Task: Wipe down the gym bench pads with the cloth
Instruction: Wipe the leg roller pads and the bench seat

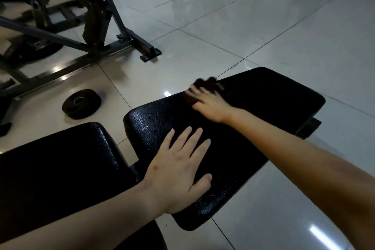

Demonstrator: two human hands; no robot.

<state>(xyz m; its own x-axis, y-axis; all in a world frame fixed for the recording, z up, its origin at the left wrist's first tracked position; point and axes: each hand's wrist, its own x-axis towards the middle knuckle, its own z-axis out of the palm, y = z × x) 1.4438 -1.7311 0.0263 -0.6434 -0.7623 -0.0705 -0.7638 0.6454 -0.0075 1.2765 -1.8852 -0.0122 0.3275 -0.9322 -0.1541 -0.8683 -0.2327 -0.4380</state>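
A long black textured bench pad (253, 107) runs from the lower middle toward the upper right. A second black pad (60, 164) lies at the lower left, with a gap between the two. My left hand (180, 168) rests flat on the near end of the long pad, fingers straight and spread. My right hand (209, 101) is blurred at the middle of that pad and presses a dark brown cloth (207, 83) against it. The cloth bunches out beyond my fingertips; whether my fingers curl round it I cannot tell.
A round black weight plate (81, 103) lies on the glossy tiled floor (263, 26) left of the bench. A grey steel machine frame (113, 12) with a black foot (150, 55) stands at the upper left. More equipment sits along the far wall.
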